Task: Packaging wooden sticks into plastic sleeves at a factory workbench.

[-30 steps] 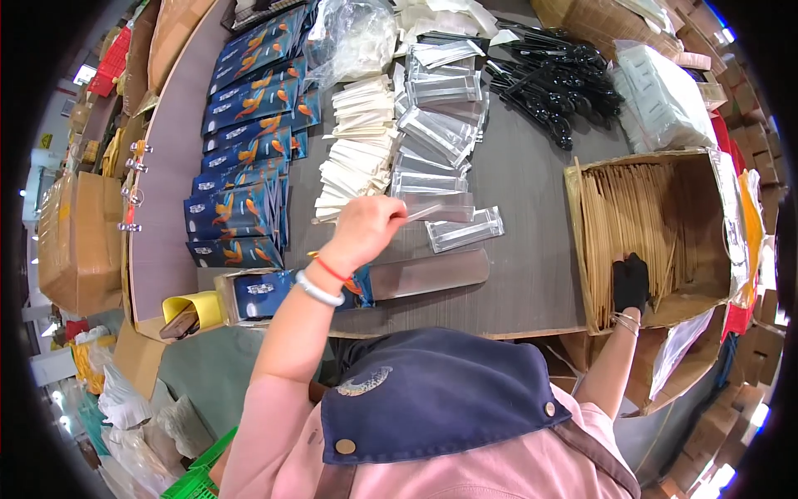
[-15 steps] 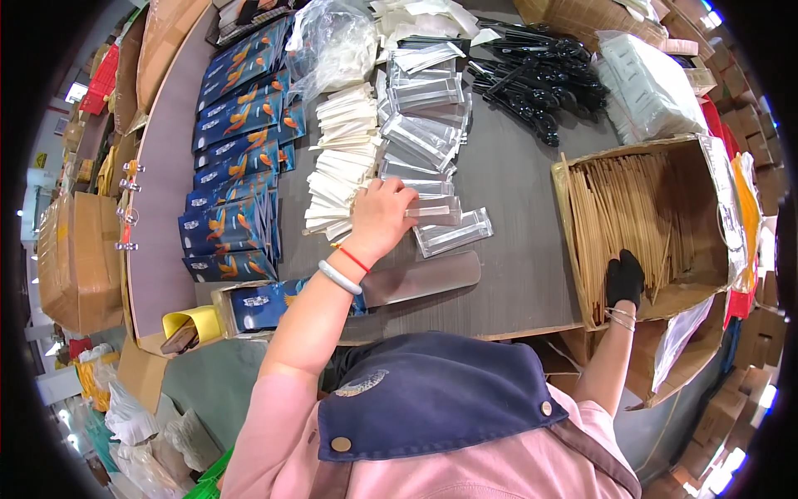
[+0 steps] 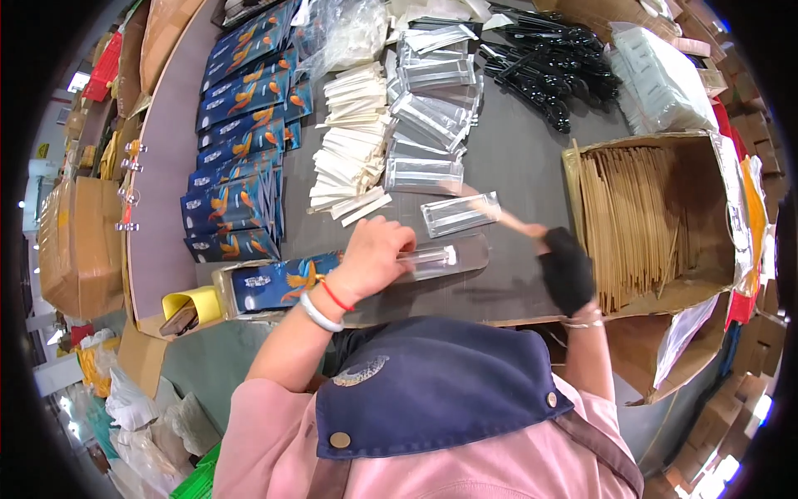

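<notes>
Clear packet (image 3: 431,261), one, in left hand (image 3: 374,256)

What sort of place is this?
Most likely a packing workshop: blue packets are lined up on the table, an open box holds many sticks, and a carton stands at the left.

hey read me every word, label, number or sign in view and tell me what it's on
None can be read.
Blue packets in the row: pale print, too small.
Blue packet near the left hand: pale print, too small.
Navy apron: round emblem, no legible words.
</notes>
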`<action>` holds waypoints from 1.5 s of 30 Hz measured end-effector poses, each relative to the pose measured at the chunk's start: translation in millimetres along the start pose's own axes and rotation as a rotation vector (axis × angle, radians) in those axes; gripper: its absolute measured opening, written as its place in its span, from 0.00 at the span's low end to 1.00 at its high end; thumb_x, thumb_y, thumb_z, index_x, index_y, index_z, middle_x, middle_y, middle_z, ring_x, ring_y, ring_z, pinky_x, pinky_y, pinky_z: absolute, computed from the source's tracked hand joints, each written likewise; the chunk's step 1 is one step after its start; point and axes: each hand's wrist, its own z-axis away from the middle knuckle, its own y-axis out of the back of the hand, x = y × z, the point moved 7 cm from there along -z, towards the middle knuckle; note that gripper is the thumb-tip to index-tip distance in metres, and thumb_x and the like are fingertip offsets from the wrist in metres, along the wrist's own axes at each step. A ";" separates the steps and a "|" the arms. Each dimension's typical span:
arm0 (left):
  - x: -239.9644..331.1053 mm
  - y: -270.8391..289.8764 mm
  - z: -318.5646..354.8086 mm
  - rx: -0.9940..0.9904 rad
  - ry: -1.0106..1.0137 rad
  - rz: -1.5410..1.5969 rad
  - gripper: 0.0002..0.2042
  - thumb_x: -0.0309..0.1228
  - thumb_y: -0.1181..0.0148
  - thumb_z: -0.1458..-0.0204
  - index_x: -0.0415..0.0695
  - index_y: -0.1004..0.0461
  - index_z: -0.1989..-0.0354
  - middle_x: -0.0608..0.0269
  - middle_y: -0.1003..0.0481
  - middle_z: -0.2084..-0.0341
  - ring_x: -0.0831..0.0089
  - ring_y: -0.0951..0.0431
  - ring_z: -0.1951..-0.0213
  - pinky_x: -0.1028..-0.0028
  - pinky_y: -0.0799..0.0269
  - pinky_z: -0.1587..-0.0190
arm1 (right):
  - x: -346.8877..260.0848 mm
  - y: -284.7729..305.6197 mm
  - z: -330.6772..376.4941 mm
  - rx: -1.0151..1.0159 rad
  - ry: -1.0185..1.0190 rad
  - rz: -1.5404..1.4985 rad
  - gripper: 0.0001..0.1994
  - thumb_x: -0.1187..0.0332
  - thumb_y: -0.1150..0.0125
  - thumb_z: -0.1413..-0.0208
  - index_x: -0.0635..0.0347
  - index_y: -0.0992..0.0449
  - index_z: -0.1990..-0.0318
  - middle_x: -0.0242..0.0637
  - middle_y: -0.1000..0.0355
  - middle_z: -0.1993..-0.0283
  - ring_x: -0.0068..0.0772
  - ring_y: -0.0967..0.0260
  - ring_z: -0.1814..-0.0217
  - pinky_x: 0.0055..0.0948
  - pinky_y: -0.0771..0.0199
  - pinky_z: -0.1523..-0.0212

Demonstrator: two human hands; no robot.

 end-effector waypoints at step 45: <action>-61.0 -5.8 99.8 0.430 0.609 -0.048 0.45 0.49 0.23 0.66 0.42 0.34 0.38 0.51 0.37 0.38 0.51 0.43 0.34 0.46 0.59 0.31 | -96.5 -64.1 -21.9 -0.175 0.239 0.355 0.32 0.54 0.23 0.67 0.54 0.27 0.51 0.36 0.29 0.57 0.43 0.32 0.51 0.42 0.40 0.46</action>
